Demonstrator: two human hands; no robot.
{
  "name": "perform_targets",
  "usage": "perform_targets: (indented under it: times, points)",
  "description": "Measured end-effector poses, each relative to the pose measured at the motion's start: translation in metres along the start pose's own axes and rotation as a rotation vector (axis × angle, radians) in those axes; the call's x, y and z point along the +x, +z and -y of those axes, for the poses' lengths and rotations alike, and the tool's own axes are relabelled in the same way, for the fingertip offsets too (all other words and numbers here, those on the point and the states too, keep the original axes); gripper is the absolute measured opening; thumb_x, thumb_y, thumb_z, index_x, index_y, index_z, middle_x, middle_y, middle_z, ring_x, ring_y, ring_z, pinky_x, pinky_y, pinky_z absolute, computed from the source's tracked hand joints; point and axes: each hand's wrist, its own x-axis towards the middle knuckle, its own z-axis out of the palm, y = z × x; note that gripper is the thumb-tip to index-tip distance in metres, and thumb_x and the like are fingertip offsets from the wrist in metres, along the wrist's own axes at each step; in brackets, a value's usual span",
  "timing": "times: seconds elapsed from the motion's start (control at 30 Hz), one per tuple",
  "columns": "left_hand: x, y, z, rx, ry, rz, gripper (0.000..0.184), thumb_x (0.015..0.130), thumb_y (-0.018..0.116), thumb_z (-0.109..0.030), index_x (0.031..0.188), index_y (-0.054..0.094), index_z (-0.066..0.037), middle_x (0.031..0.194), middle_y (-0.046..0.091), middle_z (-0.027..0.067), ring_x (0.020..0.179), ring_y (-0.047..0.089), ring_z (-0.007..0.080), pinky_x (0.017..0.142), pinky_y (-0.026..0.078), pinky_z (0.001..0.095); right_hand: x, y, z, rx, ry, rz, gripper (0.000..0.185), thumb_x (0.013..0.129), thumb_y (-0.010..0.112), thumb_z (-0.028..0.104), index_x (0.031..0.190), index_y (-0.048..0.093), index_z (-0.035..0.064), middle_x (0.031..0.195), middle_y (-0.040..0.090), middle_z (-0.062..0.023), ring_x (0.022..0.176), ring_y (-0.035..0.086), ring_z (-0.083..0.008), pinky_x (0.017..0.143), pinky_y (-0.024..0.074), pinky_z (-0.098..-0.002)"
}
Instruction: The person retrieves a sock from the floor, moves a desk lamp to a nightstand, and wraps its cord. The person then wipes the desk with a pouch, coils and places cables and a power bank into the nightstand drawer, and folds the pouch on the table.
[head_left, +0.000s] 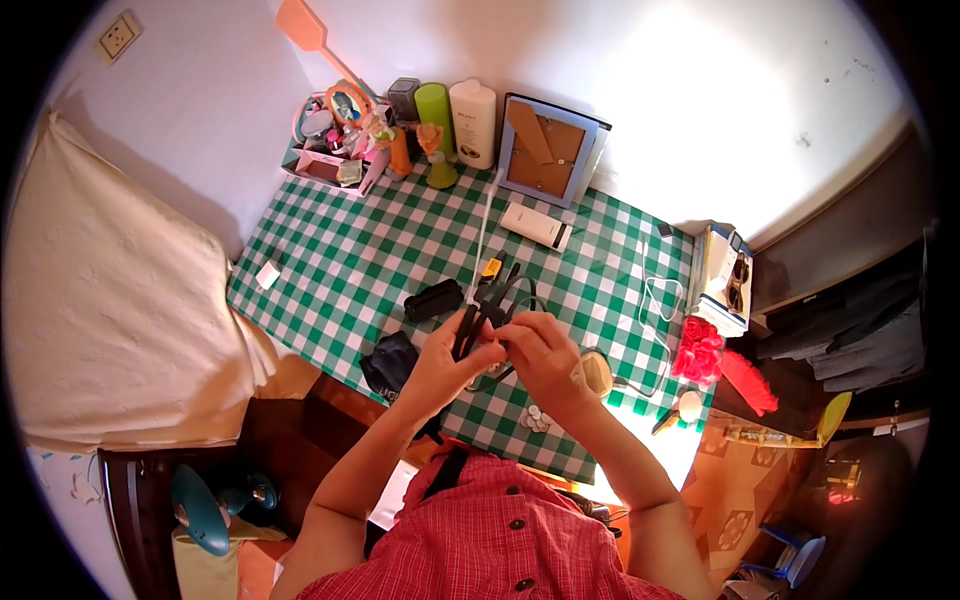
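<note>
Over the front of the checkered table, my left hand (448, 365) and my right hand (545, 358) are close together, fingers curled around a bundle of black cable (490, 305). Loops of the cable stick out above the fingers; its ends are hidden. My right fingertips pinch near my left thumb, where a small part cannot be made out. Left of the bundle lie a black oblong case (433, 300) and a dark folded cloth-like pouch (390, 365). A yellow-and-black item (491, 270) rests just beyond. Several coins (535, 418) and a round beige object (595, 373) are near my right forearm.
On the green-and-white tablecloth (345, 235) are a white power-bank-like block (536, 227) and a white cable (655, 310). A picture frame (545, 150), bottles (473, 125) and an organizer box (320, 170) line the wall. Red flowers (697, 350) and sunglasses (737, 285) are at right.
</note>
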Motion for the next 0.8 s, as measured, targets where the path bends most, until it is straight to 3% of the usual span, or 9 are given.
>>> perform_targets:
  times: [0.13,0.2,0.3,0.37,0.47,0.57,0.63,0.7,0.8]
  points:
    - [0.001,0.001,-0.002,0.146,-0.008,-0.025,0.025,0.085,0.063,-0.014,0.104,0.048,-0.007,0.072,0.052,-0.0033,0.055,0.043,0.0002,0.045,0.03,0.0157,0.0,0.002,-0.008,0.042,-0.085,-0.012,0.028,0.07,0.064,-0.005,0.097,0.059,0.0043,0.099,0.057,-0.0104,0.083,0.061,-0.0272,0.069,0.052,-0.0331]
    - [0.0,-0.005,-0.004,-0.171,-0.093,-0.083,0.029,0.085,0.061,-0.01,0.109,0.045,-0.007,0.073,0.053,-0.0015,0.053,0.042,0.0007,0.045,0.03,0.016,-0.002,-0.004,-0.013,0.046,-0.142,-0.024,0.031,0.071,0.065,-0.002,0.1,0.058,0.0037,0.102,0.057,-0.0119,0.088,0.061,-0.0277,0.073,0.0517,-0.0329]
    - [-0.003,-0.018,-0.013,-0.265,-0.056,-0.002,0.031,0.087,0.051,-0.008,0.117,0.043,-0.003,0.073,0.051,0.001,0.048,0.033,0.0018,0.043,0.025,0.0178,-0.002,-0.012,-0.016,-0.077,0.168,-0.257,0.043,0.074,0.068,0.004,0.114,0.052,0.0024,0.112,0.055,-0.0142,0.103,0.057,-0.0277,0.086,0.0469,-0.0342]
    - [-0.003,-0.022,-0.011,-0.278,-0.055,0.079,0.031,0.088,0.051,-0.011,0.118,0.044,-0.005,0.072,0.049,-0.0008,0.051,0.035,0.0016,0.045,0.027,0.0171,-0.005,-0.002,-0.023,0.102,0.524,-0.196,0.055,0.077,0.069,0.012,0.126,0.045,0.0027,0.12,0.053,-0.015,0.117,0.048,-0.0252,0.096,0.0388,-0.0359]
    - [-0.006,-0.027,-0.016,-0.161,-0.059,0.124,0.027,0.089,0.051,-0.014,0.115,0.048,-0.006,0.073,0.047,-0.0037,0.056,0.038,0.0013,0.048,0.029,0.0163,-0.003,-0.01,-0.037,0.579,0.611,0.034,0.057,0.082,0.066,0.023,0.13,0.042,0.0023,0.126,0.049,-0.0139,0.121,0.043,-0.0236,0.1,0.0348,-0.0387]
    - [-0.006,-0.03,-0.026,0.015,-0.032,0.028,0.018,0.088,0.055,-0.017,0.102,0.056,-0.006,0.071,0.045,-0.0063,0.059,0.038,0.0014,0.051,0.029,0.0171,0.007,-0.035,-0.055,0.909,0.528,0.1,0.058,0.086,0.06,0.033,0.132,0.04,0.0044,0.132,0.045,-0.0137,0.125,0.039,-0.0228,0.104,0.0291,-0.0402]
    - [-0.002,-0.04,-0.03,0.333,0.077,0.071,0.017,0.087,0.06,-0.02,0.094,0.058,-0.005,0.068,0.045,-0.0066,0.06,0.037,0.0018,0.051,0.028,0.0181,0.026,-0.047,-0.046,0.813,0.448,0.101,0.054,0.089,0.055,0.034,0.133,0.04,0.0073,0.135,0.042,-0.0119,0.127,0.037,-0.0238,0.106,0.0268,-0.0409]
    - [-0.001,-0.039,-0.04,0.368,0.079,0.089,0.019,0.085,0.064,-0.022,0.088,0.059,-0.004,0.066,0.044,-0.0065,0.06,0.037,0.0023,0.051,0.027,0.0187,0.045,-0.047,-0.037,0.413,0.118,0.177,0.053,0.087,0.057,0.03,0.133,0.041,0.0092,0.137,0.041,-0.0113,0.129,0.036,-0.026,0.107,0.0255,-0.0396]
    - [0.001,-0.037,-0.05,0.407,0.068,0.165,0.02,0.084,0.065,-0.023,0.088,0.059,-0.004,0.065,0.046,-0.0063,0.059,0.038,0.0016,0.051,0.028,0.0186,0.067,-0.043,-0.041,0.275,0.054,0.332,0.044,0.084,0.061,0.029,0.123,0.051,0.0093,0.122,0.053,-0.0084,0.115,0.047,-0.0252,0.098,0.0356,-0.0376]
